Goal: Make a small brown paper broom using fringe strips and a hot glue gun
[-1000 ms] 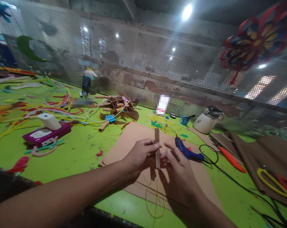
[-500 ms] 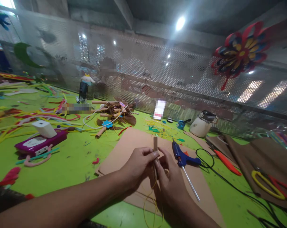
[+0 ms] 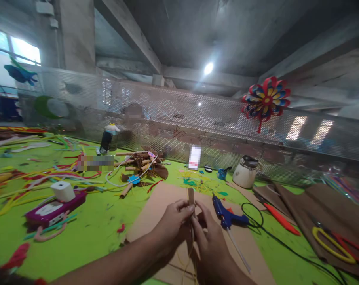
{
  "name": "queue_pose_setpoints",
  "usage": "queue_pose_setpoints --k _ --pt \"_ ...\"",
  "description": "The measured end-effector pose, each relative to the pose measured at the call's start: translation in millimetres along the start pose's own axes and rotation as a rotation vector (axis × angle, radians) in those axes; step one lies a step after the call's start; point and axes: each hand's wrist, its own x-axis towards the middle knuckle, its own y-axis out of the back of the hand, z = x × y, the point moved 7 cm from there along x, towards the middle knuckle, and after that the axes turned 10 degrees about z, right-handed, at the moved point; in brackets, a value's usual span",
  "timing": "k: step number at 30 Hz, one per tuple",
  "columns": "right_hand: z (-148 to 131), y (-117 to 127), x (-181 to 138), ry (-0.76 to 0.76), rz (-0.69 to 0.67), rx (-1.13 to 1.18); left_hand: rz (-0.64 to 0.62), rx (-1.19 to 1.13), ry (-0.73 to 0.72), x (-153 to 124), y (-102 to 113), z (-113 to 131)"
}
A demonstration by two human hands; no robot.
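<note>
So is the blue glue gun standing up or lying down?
Lying on its side: the blue glue gun has its nozzle and handle spread out along the cardboard.

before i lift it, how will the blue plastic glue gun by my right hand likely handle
The blue plastic glue gun should feel stiff, judging by its moulded-looking body. The thin black cord trailing from its handle will probably drag and may twist it. The long whitish stick jutting from its back could swing and snag.
</note>
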Motion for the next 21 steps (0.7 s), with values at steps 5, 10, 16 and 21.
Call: queue_pose_setpoints --k 5,10,16,21 --pt "-9.9 8.2 -2.3 -0.094 0.016 0.056 0.018 0.080 0.013 5.1 8.6 8.8" --pt "-8.7 21.2 1.1 -0.052 0.116 0.005 -0.049 0.061 0.001 1.2 4.5 18.8" --pt "-4.9 34.9 6.0 0.007 0.132 -0.063 -0.093 0.087 0.061 -2.5 3.1 22.1" --pt "-8.7 33.9 2.3 0.048 0.100 -0.099 -0.161 0.112 0.082 -0.2 4.2 19.0"
